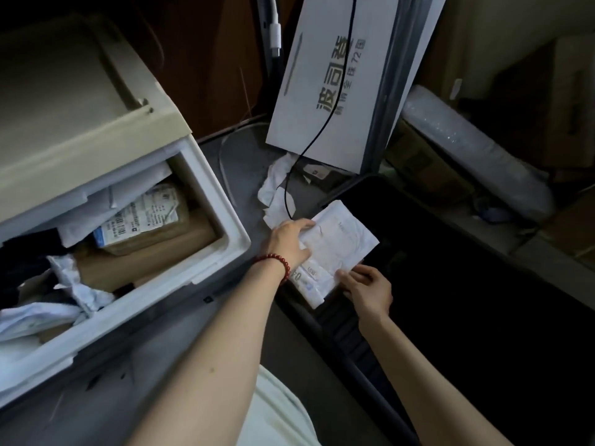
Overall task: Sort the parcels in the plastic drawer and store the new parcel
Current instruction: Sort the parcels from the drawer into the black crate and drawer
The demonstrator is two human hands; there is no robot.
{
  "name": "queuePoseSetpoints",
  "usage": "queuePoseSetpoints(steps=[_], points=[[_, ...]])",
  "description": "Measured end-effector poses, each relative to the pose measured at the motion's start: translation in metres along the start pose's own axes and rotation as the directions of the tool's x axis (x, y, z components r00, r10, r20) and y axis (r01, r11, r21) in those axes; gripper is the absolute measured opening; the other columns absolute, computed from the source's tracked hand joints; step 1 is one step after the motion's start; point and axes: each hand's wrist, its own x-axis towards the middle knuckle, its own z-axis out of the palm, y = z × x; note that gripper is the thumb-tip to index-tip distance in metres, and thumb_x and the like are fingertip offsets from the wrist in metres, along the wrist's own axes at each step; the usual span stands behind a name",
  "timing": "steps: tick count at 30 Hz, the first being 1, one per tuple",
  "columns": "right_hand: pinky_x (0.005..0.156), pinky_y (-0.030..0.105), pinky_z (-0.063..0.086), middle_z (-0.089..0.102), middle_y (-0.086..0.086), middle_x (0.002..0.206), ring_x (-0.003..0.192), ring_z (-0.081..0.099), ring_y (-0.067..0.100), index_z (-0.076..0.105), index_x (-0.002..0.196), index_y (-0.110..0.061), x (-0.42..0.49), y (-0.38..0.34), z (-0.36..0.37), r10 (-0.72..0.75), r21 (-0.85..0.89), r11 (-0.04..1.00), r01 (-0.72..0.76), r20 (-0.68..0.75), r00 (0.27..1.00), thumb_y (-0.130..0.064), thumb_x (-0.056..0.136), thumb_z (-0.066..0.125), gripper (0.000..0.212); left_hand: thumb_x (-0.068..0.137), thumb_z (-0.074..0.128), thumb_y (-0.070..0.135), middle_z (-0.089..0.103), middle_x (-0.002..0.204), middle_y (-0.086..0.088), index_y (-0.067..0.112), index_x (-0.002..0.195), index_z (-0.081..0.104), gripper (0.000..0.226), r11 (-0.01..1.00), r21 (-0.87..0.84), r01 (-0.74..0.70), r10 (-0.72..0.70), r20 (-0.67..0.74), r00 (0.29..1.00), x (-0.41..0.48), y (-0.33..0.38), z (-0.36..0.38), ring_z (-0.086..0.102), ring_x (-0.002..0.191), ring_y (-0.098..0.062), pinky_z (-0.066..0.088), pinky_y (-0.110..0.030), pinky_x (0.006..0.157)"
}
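A flat, wrinkled white plastic parcel (338, 246) is held over the grey floor (248, 146), just right of the open plastic drawer's (231, 233) smooth white front corner. Its long axis slants from near left to far right, with the printed label end nearest the person. The left hand (289, 239) (red bead bracelet (273, 263) on the wrist) grips the parcel's left edge, fingers curled. The right hand (367, 286) pinches the near right edge. Inside the drawer lie a labelled brown cardboard box (145, 220) and a crumpled white bag (74, 284).

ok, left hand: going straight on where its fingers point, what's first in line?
The white parcel, which the left hand grips at its near corner; past it, probably the leaning white box, though depth is unclear.
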Motion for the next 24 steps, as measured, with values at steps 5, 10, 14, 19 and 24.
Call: queuePoseSetpoints(steps=[5, 10, 14, 19, 24], points=[[0.086, 0.03, 0.052, 0.067, -0.004, 0.086, 0.086, 0.064, 0.013, 0.061, 0.101, -0.015, 0.003, 0.009, 0.003, 0.01, -0.045, 0.999, -0.017, -0.15, 0.989, -0.017, 0.079, 0.08, 0.029, 0.086, 0.067, 0.016, 0.048, 0.14, 0.01, 0.035, 0.136, 0.047, 0.057, 0.996, 0.091, -0.002, 0.006, -0.04, 0.999, 0.003, -0.004, 0.029, 0.048, 0.126, -0.019, 0.034, -0.043, 0.107], [0.08, 0.023, 0.044, 0.064, -0.007, 0.083, 0.079, 0.059, 0.006, 0.06, 0.104, -0.014, 0.005, 0.017, 0.002, -0.008, -0.092, 0.996, -0.007, -0.167, 0.986, -0.016, 0.079, 0.079, 0.031, 0.089, 0.064, 0.021, 0.043, 0.144, 0.009, 0.035, 0.142, 0.038, 0.061, 0.969, 0.245, -0.025, 0.027, -0.004, 1.0, 0.005, -0.01, 0.044, 0.044, 0.127, -0.02, 0.031, -0.037, 0.104], [0.083, 0.026, 0.05, 0.066, -0.007, 0.083, 0.085, 0.065, 0.01, 0.06, 0.104, -0.018, 0.008, 0.023, 0.01, -0.013, -0.175, 0.985, 0.002, -0.062, 0.998, -0.016, 0.077, 0.08, 0.034, 0.09, 0.062, 0.021, 0.037, 0.146, 0.003, 0.033, 0.142, 0.04, 0.057, 0.957, 0.276, 0.09, -0.084, -0.032, 0.996, 0.0, -0.021, 0.048, 0.039, 0.131, -0.02, 0.029, -0.037, 0.107], [0.083, 0.026, 0.05, 0.066, -0.005, 0.083, 0.081, 0.062, 0.009, 0.059, 0.111, -0.014, 0.011, 0.024, 0.019, -0.007, -0.183, 0.983, -0.006, -0.069, 0.998, -0.015, 0.075, 0.082, 0.042, 0.094, 0.055, 0.027, 0.043, 0.141, 0.0, 0.032, 0.142, 0.041, 0.05, 0.894, 0.447, 0.041, -0.06, 0.029, 0.998, -0.005, -0.024, 0.052, 0.044, 0.126, -0.021, 0.024, -0.04, 0.106], [0.079, 0.023, 0.049, 0.064, -0.006, 0.081, 0.074, 0.059, 0.002, 0.059, 0.113, -0.011, 0.013, 0.023, 0.02, -0.046, -0.213, 0.977, 0.03, -0.073, 0.996, -0.012, 0.075, 0.082, 0.044, 0.094, 0.052, 0.032, 0.043, 0.134, -0.007, 0.03, 0.143, 0.04, 0.05, 0.78, 0.625, 0.038, -0.092, 0.055, 0.994, -0.004, -0.019, 0.056, 0.045, 0.121, -0.026, 0.022, -0.043, 0.107]])
